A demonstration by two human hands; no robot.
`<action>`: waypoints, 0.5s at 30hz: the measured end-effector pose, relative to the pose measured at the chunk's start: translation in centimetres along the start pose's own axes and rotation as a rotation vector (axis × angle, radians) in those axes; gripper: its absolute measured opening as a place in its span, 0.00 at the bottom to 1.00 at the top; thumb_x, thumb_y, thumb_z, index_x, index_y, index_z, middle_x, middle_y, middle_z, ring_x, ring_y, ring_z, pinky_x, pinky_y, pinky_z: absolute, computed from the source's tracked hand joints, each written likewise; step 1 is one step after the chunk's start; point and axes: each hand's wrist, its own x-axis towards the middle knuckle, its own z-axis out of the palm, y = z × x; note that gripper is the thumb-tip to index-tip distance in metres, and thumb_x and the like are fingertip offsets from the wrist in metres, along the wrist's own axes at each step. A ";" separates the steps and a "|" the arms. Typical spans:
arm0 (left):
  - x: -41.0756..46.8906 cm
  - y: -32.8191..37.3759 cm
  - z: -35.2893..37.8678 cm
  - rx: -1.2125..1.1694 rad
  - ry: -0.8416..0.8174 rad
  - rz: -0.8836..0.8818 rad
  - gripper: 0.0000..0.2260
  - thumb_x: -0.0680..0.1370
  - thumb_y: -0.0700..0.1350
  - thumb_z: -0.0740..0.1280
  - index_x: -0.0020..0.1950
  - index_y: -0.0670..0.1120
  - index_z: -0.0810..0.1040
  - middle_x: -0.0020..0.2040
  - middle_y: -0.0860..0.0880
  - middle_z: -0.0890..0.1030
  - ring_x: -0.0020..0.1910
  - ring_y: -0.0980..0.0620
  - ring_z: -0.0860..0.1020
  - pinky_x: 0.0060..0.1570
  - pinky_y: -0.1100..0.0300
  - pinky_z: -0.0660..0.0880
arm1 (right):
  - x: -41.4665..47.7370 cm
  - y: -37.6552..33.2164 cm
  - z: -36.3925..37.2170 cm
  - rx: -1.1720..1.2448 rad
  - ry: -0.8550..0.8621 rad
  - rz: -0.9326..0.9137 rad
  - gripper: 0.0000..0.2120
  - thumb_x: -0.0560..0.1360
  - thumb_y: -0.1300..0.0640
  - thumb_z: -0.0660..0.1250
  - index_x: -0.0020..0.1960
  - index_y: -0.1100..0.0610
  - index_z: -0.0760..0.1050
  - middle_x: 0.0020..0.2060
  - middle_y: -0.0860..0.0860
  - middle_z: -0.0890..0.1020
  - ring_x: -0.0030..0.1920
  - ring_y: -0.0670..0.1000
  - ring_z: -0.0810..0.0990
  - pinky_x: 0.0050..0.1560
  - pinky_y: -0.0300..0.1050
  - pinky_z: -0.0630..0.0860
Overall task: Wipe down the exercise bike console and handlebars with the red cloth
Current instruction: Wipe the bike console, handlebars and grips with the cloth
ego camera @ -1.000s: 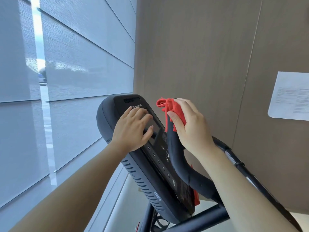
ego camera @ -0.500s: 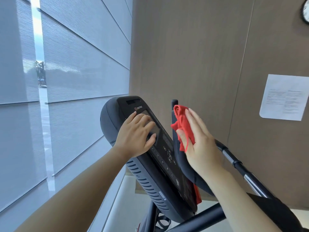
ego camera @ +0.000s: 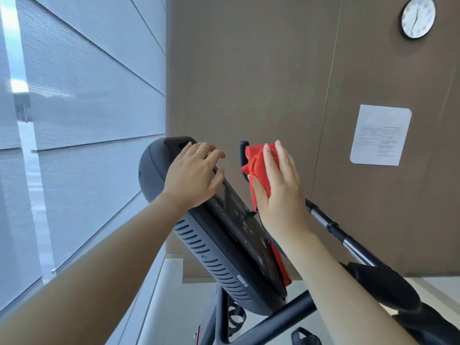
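Observation:
The black exercise bike console (ego camera: pixel 224 235) tilts up in the middle of the view, its button panel facing me. My left hand (ego camera: pixel 194 178) rests flat on the upper part of the console with fingers spread. My right hand (ego camera: pixel 278 185) presses the red cloth (ego camera: pixel 258 163) with straight fingers against the black upright handlebar (ego camera: pixel 243 151) just right of the console. Only the handlebar's tip shows above the cloth. A strip of red cloth (ego camera: pixel 281 265) hangs down behind the console's right edge.
A chrome and black side handlebar (ego camera: pixel 341 235) runs down to the right, ending in a padded black grip (ego camera: pixel 383 285). Behind it is a brown wall with a paper notice (ego camera: pixel 380 135) and a clock (ego camera: pixel 418 17). Grey window blinds (ego camera: pixel 74 95) fill the left side.
My right hand has uncurled from gripping the handlebar to pressing the cloth flat against it, just below the tip. My left hand slid up to the console's top.

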 end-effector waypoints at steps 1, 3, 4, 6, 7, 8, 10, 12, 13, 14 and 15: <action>-0.2 -0.1 0.2 0.005 -0.009 0.009 0.17 0.76 0.51 0.56 0.56 0.46 0.78 0.52 0.47 0.79 0.54 0.44 0.77 0.64 0.53 0.63 | -0.2 -0.1 0.4 -0.054 -0.004 -0.005 0.28 0.79 0.46 0.54 0.74 0.58 0.58 0.74 0.59 0.60 0.73 0.58 0.59 0.70 0.53 0.62; -0.3 -0.2 0.6 0.014 -0.026 0.047 0.17 0.76 0.52 0.56 0.56 0.46 0.78 0.52 0.47 0.78 0.53 0.45 0.76 0.64 0.51 0.65 | -0.9 0.0 0.7 -0.126 0.009 -0.005 0.28 0.79 0.45 0.53 0.74 0.58 0.58 0.74 0.60 0.59 0.73 0.60 0.58 0.70 0.53 0.61; -0.3 -0.1 0.7 0.014 -0.030 0.061 0.16 0.76 0.52 0.56 0.56 0.46 0.77 0.51 0.47 0.78 0.53 0.45 0.76 0.64 0.51 0.66 | -1.3 0.1 0.8 -0.155 0.011 -0.006 0.28 0.79 0.45 0.53 0.74 0.58 0.58 0.74 0.60 0.59 0.73 0.60 0.58 0.70 0.52 0.60; -0.2 -0.2 0.8 0.020 -0.024 0.075 0.16 0.76 0.52 0.57 0.56 0.45 0.77 0.51 0.47 0.78 0.53 0.45 0.76 0.62 0.53 0.65 | -2.4 0.2 0.8 -0.202 -0.003 -0.007 0.28 0.79 0.45 0.53 0.74 0.58 0.58 0.74 0.60 0.58 0.73 0.60 0.58 0.69 0.50 0.59; -0.3 -0.2 0.8 0.029 -0.020 0.084 0.16 0.76 0.52 0.57 0.56 0.45 0.77 0.51 0.47 0.78 0.53 0.45 0.76 0.61 0.54 0.65 | -3.0 0.2 0.8 -0.220 -0.014 -0.003 0.28 0.79 0.45 0.54 0.74 0.57 0.58 0.74 0.60 0.58 0.73 0.60 0.58 0.69 0.49 0.58; -0.3 -0.3 0.9 0.038 -0.024 0.093 0.16 0.77 0.52 0.57 0.56 0.46 0.77 0.51 0.47 0.78 0.53 0.45 0.76 0.60 0.55 0.65 | -3.6 0.2 0.8 -0.234 -0.025 0.003 0.28 0.79 0.45 0.54 0.74 0.57 0.57 0.74 0.59 0.58 0.73 0.60 0.58 0.69 0.49 0.58; -0.4 -0.3 0.9 0.045 -0.040 0.102 0.16 0.77 0.53 0.56 0.56 0.46 0.77 0.51 0.47 0.78 0.52 0.45 0.75 0.59 0.55 0.66 | -4.3 0.1 0.6 -0.241 -0.048 0.024 0.28 0.79 0.44 0.53 0.75 0.57 0.56 0.75 0.58 0.57 0.73 0.59 0.58 0.68 0.49 0.57; -0.4 -0.3 0.9 0.047 -0.067 0.107 0.18 0.76 0.54 0.54 0.56 0.46 0.77 0.51 0.47 0.78 0.52 0.45 0.75 0.58 0.55 0.67 | -4.1 -0.5 0.4 -0.215 -0.065 0.064 0.30 0.78 0.41 0.51 0.75 0.54 0.55 0.76 0.56 0.55 0.74 0.58 0.55 0.68 0.48 0.57; -0.4 -0.3 0.8 0.047 -0.077 0.110 0.18 0.77 0.54 0.54 0.56 0.46 0.77 0.51 0.47 0.78 0.52 0.45 0.75 0.57 0.55 0.67 | -3.8 -0.9 0.4 -0.200 -0.066 0.092 0.31 0.77 0.39 0.50 0.76 0.52 0.53 0.76 0.55 0.53 0.75 0.57 0.54 0.67 0.47 0.57; -0.4 -0.3 0.8 0.047 -0.082 0.114 0.18 0.77 0.54 0.53 0.56 0.46 0.77 0.51 0.47 0.77 0.52 0.45 0.75 0.57 0.55 0.67 | -3.5 -1.3 0.5 -0.188 -0.057 0.122 0.32 0.76 0.37 0.50 0.76 0.51 0.52 0.76 0.54 0.53 0.75 0.56 0.53 0.67 0.47 0.57; -0.4 -0.3 0.9 0.045 -0.080 0.119 0.18 0.77 0.54 0.53 0.56 0.46 0.77 0.50 0.47 0.77 0.52 0.46 0.75 0.58 0.55 0.68 | -3.1 -1.7 0.6 -0.181 -0.036 0.150 0.33 0.75 0.35 0.49 0.76 0.50 0.52 0.76 0.54 0.53 0.75 0.56 0.53 0.67 0.48 0.58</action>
